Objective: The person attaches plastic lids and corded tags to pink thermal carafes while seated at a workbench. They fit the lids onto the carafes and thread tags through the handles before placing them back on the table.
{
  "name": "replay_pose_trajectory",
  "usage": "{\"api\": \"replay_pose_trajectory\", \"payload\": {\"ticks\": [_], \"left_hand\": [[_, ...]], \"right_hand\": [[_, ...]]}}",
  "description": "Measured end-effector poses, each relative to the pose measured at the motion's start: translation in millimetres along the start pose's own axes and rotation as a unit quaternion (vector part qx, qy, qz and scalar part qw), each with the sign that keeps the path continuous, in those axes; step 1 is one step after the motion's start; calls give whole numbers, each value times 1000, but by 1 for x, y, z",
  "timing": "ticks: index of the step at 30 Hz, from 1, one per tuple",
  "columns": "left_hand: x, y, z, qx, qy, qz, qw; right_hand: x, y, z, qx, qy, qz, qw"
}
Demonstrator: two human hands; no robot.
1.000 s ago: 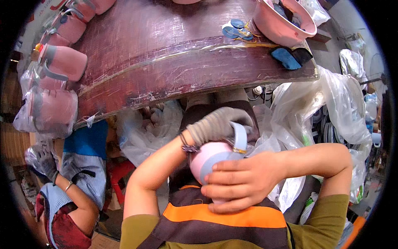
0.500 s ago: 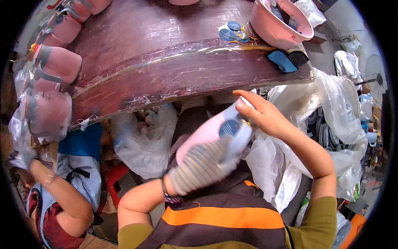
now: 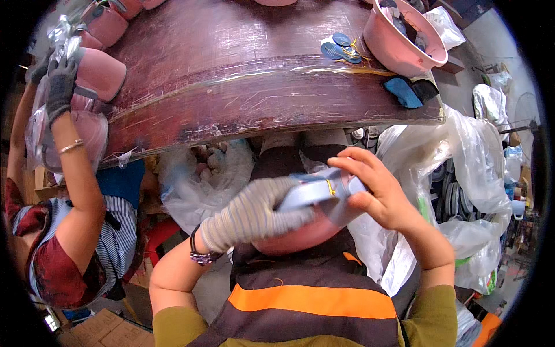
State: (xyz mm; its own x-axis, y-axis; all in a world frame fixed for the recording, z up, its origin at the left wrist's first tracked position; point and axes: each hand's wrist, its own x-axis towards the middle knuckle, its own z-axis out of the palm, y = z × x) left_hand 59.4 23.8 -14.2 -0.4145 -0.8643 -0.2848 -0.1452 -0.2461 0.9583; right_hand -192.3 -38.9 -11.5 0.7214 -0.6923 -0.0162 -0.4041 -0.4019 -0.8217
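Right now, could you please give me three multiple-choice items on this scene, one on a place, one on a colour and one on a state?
1. Where is the pink bowl?
A. on the table's far right
B. on the floor
C. in the person's lap

2. What colour is the glove on the left hand?
A. red
B. grey
C. yellow

3. How is the right hand?
A. flat on the table
B. bare, fingers on the blue strap
C. in a pocket

Answers: 1 A, the bowl sits by the table edge; 2 B, it is grey knit; 3 B, bare fingers grip the strap.
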Motion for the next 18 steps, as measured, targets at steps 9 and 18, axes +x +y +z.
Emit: {"api": "replay_pose_trajectory", "payload": {"ticks": [9, 18], "left_hand": [[-64, 56, -11, -168, 168, -13, 971], [3, 2, -140, 33, 574, 215, 789]], "right_hand": [[18, 2, -7, 150, 163, 17, 975], [-5, 35, 37, 245, 125, 113, 955]]}}
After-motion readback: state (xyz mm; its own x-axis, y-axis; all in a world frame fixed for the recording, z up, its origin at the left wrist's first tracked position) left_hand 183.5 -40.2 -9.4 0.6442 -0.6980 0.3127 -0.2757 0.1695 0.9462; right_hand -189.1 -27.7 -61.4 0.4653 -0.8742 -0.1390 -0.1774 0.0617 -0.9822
